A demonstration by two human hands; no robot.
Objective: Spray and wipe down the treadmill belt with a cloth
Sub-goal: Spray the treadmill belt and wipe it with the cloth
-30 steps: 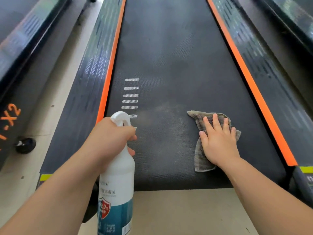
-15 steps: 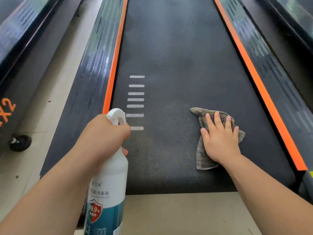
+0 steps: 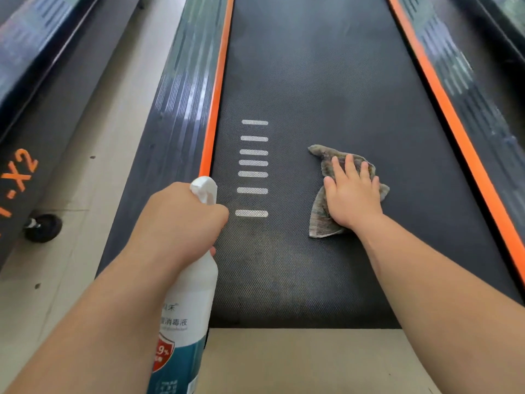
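Left hand (image 3: 181,223) grips spray bottle (image 3: 187,308); right hand (image 3: 352,197) presses flat on cloth (image 3: 321,220), treadmill belt (image 3: 312,81).

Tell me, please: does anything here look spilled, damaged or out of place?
Nothing stands out. The belt shows no puddle or tear. The cloth lies crumpled on it under the flat right hand, and the left hand grips the spray bottle at the belt's left edge.

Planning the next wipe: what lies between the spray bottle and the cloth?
Head view: bare belt with white stripes, nearer the spray bottle than the cloth.
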